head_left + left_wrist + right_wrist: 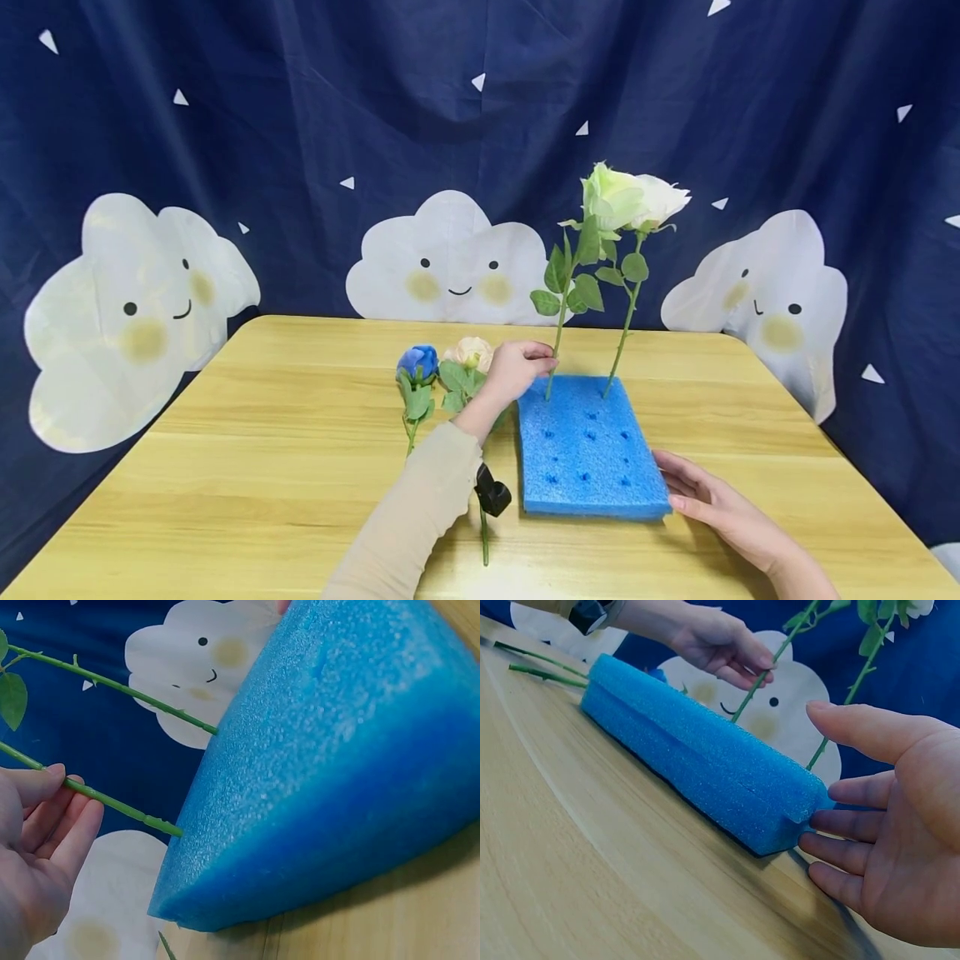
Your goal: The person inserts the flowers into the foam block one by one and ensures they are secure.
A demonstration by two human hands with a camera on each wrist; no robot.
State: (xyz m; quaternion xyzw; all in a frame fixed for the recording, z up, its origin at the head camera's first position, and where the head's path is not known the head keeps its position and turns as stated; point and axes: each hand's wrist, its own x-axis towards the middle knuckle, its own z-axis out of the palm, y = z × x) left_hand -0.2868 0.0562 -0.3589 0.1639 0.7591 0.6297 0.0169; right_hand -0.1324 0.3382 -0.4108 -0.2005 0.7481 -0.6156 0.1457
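Observation:
A blue foam block point(570, 454) with several holes in its top lies on the table. Two artificial roses stand in its far part: a pale green rose point(609, 198) on the left and a white rose point(663, 202) on the right. My left hand point(516, 371) pinches the green rose's stem point(120, 804) between thumb and fingers, a little above where it enters the foam. At the block's near right corner is my right hand point(716, 504), its fingers point(847, 825) extended and touching the side of the foam.
Left of the block, a blue rose point(417, 363) and a cream rose point(472, 353) lie on the wooden table point(225, 467), partly hidden by my left arm. A black wrist device point(491, 492) sits on that arm. A dark blue curtain point(420, 100) with clouds hangs behind.

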